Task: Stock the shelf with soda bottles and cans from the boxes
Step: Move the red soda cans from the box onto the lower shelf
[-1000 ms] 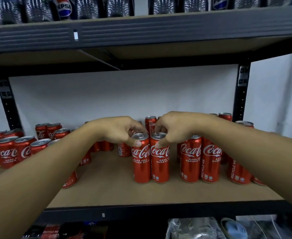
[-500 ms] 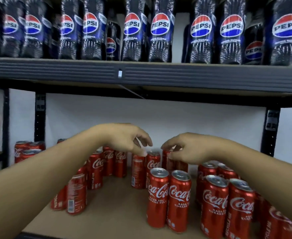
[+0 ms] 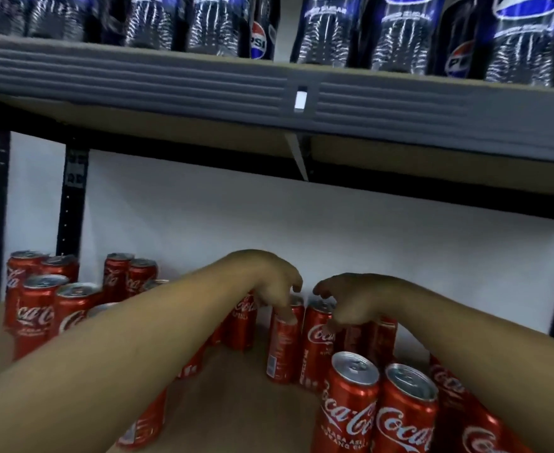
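Cans point(image 3: 350, 403) upright, tops up, left hand point(image 3: 269, 282) grip pinching left can point(image 3: 282, 351), right hand point(image 3: 354, 302) grip pinching right can point(image 3: 315, 358)

You face a stockroom or shop shelf: a dark metal rack point(image 3: 138, 80) with board shelves, rows of identical red cola cans point(image 3: 350, 407) below, ranks of Pepsi bottles point(image 3: 396, 37) above, and a bare white wall point(image 3: 203, 217) behind.
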Tool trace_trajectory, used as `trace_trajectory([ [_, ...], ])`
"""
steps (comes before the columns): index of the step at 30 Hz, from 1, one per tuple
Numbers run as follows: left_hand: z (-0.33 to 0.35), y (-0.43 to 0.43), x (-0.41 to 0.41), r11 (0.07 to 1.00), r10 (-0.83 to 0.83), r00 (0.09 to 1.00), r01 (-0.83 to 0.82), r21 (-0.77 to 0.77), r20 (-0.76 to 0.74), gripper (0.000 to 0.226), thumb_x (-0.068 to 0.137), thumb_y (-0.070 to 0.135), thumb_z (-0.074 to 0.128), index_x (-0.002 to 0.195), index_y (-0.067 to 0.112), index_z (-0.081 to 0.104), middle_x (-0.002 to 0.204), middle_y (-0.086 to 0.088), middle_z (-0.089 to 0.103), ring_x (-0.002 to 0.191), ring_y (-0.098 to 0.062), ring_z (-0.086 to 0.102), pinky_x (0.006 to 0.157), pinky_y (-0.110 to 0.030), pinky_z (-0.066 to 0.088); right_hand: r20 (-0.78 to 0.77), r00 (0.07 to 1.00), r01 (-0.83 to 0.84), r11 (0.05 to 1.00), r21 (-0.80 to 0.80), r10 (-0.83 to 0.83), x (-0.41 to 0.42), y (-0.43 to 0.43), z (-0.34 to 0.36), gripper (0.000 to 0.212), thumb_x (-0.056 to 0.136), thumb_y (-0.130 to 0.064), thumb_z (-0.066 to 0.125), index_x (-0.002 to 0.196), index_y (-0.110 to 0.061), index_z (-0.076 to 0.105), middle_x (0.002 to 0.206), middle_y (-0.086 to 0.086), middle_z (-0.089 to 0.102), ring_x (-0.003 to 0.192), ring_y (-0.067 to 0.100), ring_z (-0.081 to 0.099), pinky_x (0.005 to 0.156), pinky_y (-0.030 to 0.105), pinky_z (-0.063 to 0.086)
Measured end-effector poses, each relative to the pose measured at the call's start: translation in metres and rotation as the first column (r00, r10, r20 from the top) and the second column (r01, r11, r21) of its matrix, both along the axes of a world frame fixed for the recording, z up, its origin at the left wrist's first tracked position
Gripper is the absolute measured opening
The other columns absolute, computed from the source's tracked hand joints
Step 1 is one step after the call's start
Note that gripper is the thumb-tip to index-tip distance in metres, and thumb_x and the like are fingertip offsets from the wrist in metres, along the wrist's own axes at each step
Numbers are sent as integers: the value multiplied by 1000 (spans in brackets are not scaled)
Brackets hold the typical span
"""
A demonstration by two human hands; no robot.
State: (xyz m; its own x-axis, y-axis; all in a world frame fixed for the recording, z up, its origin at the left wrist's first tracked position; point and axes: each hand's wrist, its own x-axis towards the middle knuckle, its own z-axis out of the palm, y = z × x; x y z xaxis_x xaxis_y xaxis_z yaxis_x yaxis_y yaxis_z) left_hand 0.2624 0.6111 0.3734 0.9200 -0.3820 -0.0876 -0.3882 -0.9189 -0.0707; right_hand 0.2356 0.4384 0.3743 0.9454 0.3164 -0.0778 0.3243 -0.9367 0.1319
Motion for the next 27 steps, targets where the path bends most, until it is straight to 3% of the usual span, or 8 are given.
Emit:
trace_trajectory([
  [2, -5, 1, 6, 998, 1, 999, -4, -62, -48, 71, 85, 50, 77, 145, 26, 48, 135, 0, 60, 99, -19, 72, 84, -37, 58, -35, 999, -8, 1000, 18, 9, 7, 2, -3, 65, 91, -34, 71, 149, -30, 43, 148, -5, 50, 125, 17, 56, 85, 24, 47],
  [4, -8, 2, 5, 994, -12, 999, 6, -105, -53, 59, 88, 46, 75, 137, 22, 55, 124, 1, 66, 86, -17, 76, 88, -40, 60, -43, 999, -13, 998, 60, 16, 10, 2, -4, 55, 91, -27, 71, 142, -29, 51, 139, -5, 56, 111, 14, 61, 74, 22, 49],
  [9, -10, 1, -5, 989, -56, 998, 60, -132, 34, 48, 89, 30, 76, 134, 28, 57, 129, 6, 59, 109, -18, 62, 88, -36, 56, 0, 999, -38, 997, 73, 38, 4, -3, -4, 44, 89, -28, 73, 132, -26, 61, 125, -5, 62, 104, 14, 63, 73, 23, 50],
  [13, -12, -13, -18, 979, -128, 991, 131, -159, 28, 51, 88, 25, 76, 136, 27, 58, 132, 4, 62, 116, -19, 59, 97, -40, 54, -11, 1000, -17, 999, 46, 17, -12, -19, -3, 41, 89, -28, 73, 128, -21, 64, 117, -5, 67, 95, 14, 68, 80, 29, 57],
  [17, -14, -40, -34, 961, -192, 981, 192, -199, 16, 53, 92, 20, 72, 142, 25, 54, 138, 4, 59, 121, -19, 57, 99, -37, 51, -16, 1000, 16, 999, 38, -15, -30, -44, -3, 34, 88, -32, 73, 119, -21, 67, 98, -6, 70, 78, 12, 72, 64, 25, 56],
  [23, -17, -64, -35, 949, -210, 978, 202, -242, -7, 63, 90, 10, 72, 146, 26, 49, 146, 4, 53, 129, -18, 51, 103, -36, 48, 40, 999, 23, 999, 28, -24, -38, -75, -9, 37, 88, -43, 73, 116, -21, 66, 98, -5, 68, 87, 13, 64, 73, 30, 53],
  [27, -14, -63, -31, 924, -191, 976, 144, -355, -102, 66, 90, 6, 72, 148, 25, 45, 147, 3, 53, 128, -14, 50, 87, -20, 46, 59, 998, 0, 999, 32, -1, -34, -86, -18, 47, 90, -50, 69, 127, -23, 62, 115, -2, 69, 99, 18, 64, 91, 38, 56],
])
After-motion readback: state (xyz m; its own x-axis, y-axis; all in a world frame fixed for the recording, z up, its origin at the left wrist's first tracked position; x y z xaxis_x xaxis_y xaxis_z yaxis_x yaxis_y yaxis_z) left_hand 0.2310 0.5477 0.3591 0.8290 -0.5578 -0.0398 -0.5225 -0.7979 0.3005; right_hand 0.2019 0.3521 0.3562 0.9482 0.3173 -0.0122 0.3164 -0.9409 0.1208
